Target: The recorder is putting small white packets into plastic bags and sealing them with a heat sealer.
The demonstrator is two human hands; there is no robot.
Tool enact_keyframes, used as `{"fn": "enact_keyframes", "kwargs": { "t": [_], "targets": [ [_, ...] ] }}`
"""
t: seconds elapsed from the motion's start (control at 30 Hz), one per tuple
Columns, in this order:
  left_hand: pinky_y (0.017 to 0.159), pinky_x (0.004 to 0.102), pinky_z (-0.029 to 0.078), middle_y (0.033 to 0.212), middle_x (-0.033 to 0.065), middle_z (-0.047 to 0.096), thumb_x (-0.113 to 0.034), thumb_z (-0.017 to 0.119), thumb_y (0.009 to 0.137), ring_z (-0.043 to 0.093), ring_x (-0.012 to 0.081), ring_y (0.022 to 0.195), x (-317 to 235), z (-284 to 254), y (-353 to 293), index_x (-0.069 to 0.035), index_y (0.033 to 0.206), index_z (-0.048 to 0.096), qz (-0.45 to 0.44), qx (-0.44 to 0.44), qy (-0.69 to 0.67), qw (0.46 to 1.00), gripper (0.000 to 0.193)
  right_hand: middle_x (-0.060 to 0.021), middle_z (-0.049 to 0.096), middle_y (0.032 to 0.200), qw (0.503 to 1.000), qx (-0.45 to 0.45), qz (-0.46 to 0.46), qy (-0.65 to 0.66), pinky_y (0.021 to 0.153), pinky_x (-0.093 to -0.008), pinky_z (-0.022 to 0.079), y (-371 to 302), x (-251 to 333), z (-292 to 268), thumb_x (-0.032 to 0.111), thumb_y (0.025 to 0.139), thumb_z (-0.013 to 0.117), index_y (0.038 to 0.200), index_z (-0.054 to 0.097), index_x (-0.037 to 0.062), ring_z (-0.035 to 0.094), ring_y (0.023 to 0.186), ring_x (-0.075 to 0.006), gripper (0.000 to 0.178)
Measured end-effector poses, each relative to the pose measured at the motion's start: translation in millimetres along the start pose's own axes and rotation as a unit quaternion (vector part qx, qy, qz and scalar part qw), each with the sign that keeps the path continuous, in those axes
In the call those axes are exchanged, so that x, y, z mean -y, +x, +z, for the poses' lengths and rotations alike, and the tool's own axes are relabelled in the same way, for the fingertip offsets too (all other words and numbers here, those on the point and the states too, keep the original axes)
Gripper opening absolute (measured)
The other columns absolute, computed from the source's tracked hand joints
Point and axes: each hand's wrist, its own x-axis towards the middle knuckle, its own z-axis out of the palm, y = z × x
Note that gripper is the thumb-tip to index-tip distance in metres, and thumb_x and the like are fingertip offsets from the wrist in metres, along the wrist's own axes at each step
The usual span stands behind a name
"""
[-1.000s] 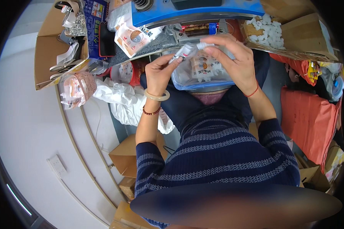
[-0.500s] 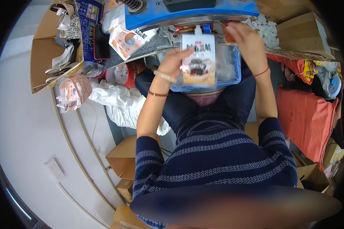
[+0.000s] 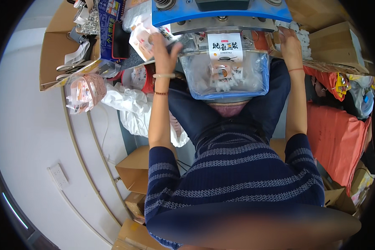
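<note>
My left hand (image 3: 164, 54), fingers spread, is beside a stack of white printed pouches (image 3: 143, 41) on the bench; it holds nothing that I can see. My right hand (image 3: 288, 41) is at the edge of a pile of small white plastic pieces (image 3: 305, 51), fingers bent together; whatever they hold is hidden. Between my hands, a white spout pouch (image 3: 225, 43) hangs from the front of a blue press machine (image 3: 221, 17), its top end under the machine's metal edge. Below it, more pouches (image 3: 223, 77) lie in a tub lined with blue plastic (image 3: 260, 91) by my lap.
A cardboard box (image 3: 56, 48) with tape rolls stands at the left, beside a dark phone (image 3: 121, 41). Another cardboard box (image 3: 335, 48) is at the right. A red sack (image 3: 333, 141) and a white plastic bag (image 3: 127, 106) flank my legs.
My left hand has let go of the spout pouch, now at the machine, and moved left to the pouch stack. My right hand has shifted right to the white pieces.
</note>
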Motion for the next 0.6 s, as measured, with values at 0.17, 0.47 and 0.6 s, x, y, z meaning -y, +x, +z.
{"fn": "enact_keyframes", "kwargs": {
  "t": [0.17, 0.47, 0.6],
  "targets": [
    [0.098, 0.0442, 0.044, 0.121, 0.0128, 0.064, 0.005, 0.059, 0.070, 0.058, 0.0328, 0.114, -10, -15, -38, -0.005, 0.119, 0.063, 0.091, 0.056, 0.013, 0.994, 0.050, -0.0155, 0.062, 0.108, 0.996, -0.041, -0.052, -0.061, 0.083, -0.0404, 0.048, -13, 14, -55, 0.007, 0.091, 0.054, 0.111, 0.064, 0.0070, 0.059, 0.096, -0.0354, 0.022],
    [0.061, 0.0176, 0.042, 0.081, -0.0020, 0.067, -0.007, 0.075, 0.082, 0.051, 0.0012, 0.070, -114, -59, -14, 0.004, 0.098, 0.072, -0.278, 0.170, -0.403, 0.855, 0.019, -0.0051, 0.067, 0.099, 0.901, 0.193, 0.096, 0.376, 0.079, -0.0254, 0.049, -66, 137, -33, 0.004, 0.082, 0.071, 0.101, 0.067, 0.0016, 0.061, 0.092, -0.0110, 0.019],
    [0.059, 0.0176, 0.040, 0.075, -0.0042, 0.064, -0.010, 0.075, 0.083, 0.048, 0.0014, 0.067, -138, -68, -11, 0.001, 0.096, 0.073, -0.261, 0.216, -0.415, 0.845, 0.017, -0.0055, 0.068, 0.096, 0.882, 0.101, -0.015, 0.459, 0.076, -0.0265, 0.050, -36, 173, -51, 0.005, 0.081, 0.072, 0.100, 0.068, 0.0017, 0.063, 0.089, -0.0143, 0.019]
  ]
}}
